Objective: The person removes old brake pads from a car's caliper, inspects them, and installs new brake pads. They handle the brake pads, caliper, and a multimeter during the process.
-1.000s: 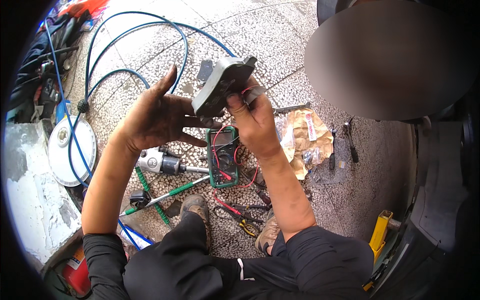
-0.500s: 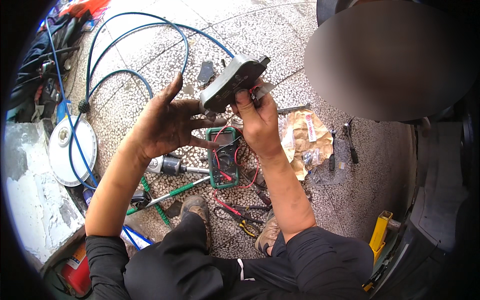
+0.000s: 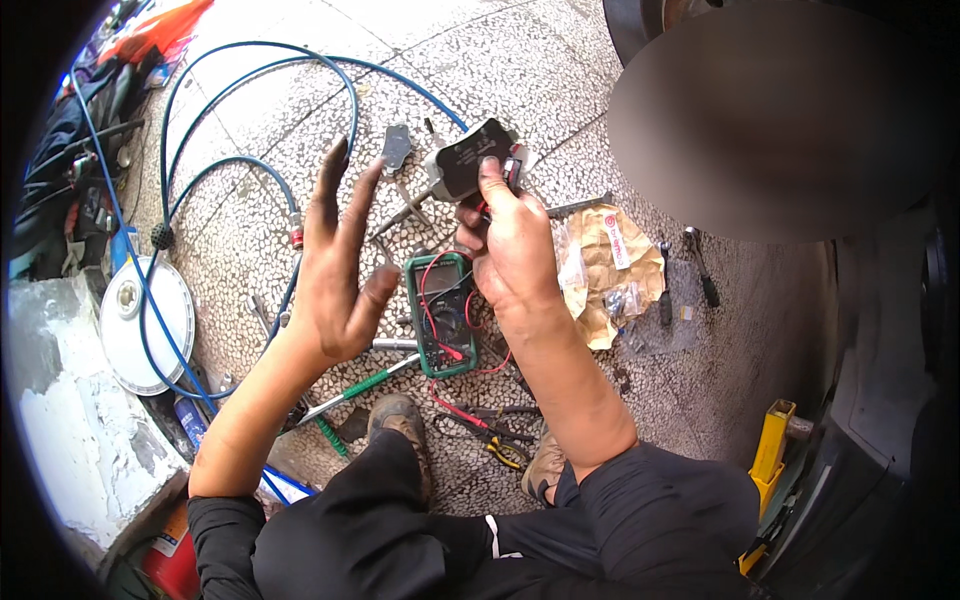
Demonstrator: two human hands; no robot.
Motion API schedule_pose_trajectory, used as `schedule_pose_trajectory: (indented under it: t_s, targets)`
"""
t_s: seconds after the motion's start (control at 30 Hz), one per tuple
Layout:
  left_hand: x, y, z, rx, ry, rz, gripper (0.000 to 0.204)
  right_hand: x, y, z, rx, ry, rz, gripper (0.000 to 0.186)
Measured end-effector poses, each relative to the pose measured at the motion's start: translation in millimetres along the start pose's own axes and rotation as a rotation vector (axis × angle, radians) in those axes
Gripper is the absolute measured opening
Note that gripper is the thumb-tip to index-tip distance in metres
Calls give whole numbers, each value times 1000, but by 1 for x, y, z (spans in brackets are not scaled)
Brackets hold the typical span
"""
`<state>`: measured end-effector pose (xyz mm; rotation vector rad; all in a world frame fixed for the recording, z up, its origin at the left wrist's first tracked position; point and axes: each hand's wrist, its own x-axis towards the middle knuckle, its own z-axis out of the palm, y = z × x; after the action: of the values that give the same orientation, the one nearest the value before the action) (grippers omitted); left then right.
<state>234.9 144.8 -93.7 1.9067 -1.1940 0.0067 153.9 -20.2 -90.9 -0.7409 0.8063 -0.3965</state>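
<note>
My right hand point(image 3: 510, 240) grips a dark brake pad point(image 3: 466, 157) near the middle, thumb on its dark face, with a small red item partly hidden at the fingers. My left hand point(image 3: 332, 270) is beside it on the left, holding nothing, fingers apart and blackened at the tips, thumb out to the right. A second brake pad point(image 3: 396, 146) lies on the speckled floor behind the hands. Below and between the hands lies a green-cased multimeter point(image 3: 438, 310) with red and black leads. Torn brown paper point(image 3: 610, 280) and small plastic bags lie right of my right hand.
Blue hoses point(image 3: 353, 95) loop across the floor. A white round lid point(image 3: 150, 328) and a plastered block point(image 3: 75, 400) are at left, near piled dark gear. Pliers point(image 3: 500, 450) lie by my shoes. A yellow metal piece point(image 3: 768, 440) stands beside dark vehicle bodywork point(image 3: 860, 420) at right.
My left hand has moved away from the held pad and turned from palm showing to upright, fingers pointing up. The pad in my right hand has tipped, showing more of its dark face.
</note>
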Motion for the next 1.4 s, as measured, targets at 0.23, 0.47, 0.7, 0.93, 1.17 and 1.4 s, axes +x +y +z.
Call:
schedule_pose_trajectory:
  t_s: [0.23, 0.47, 0.7, 0.93, 1.17, 1.4]
  targets:
    - [8, -8, -3, 291, -62, 150, 68, -4, -2, -2, 73, -200, 144, 17]
    - [10, -14, -7, 239, -43, 216, 59, -5, -4, 0, 47, -213, 207, 18]
    - [13, -21, -8, -153, -160, 208, 59, -3, 1, -4, 80, -285, 250, 17]
    - [7, -28, -2, -385, -155, 182, 57, 2, 7, -8, 172, -366, 301, 19]
    - [9, -49, -10, -691, 189, -196, 64, 28, 10, -7, -216, -119, -95, 15]
    - [-4, -94, 7, -601, 73, -497, 53, 163, 22, -89, -1011, 5, -295, 29]
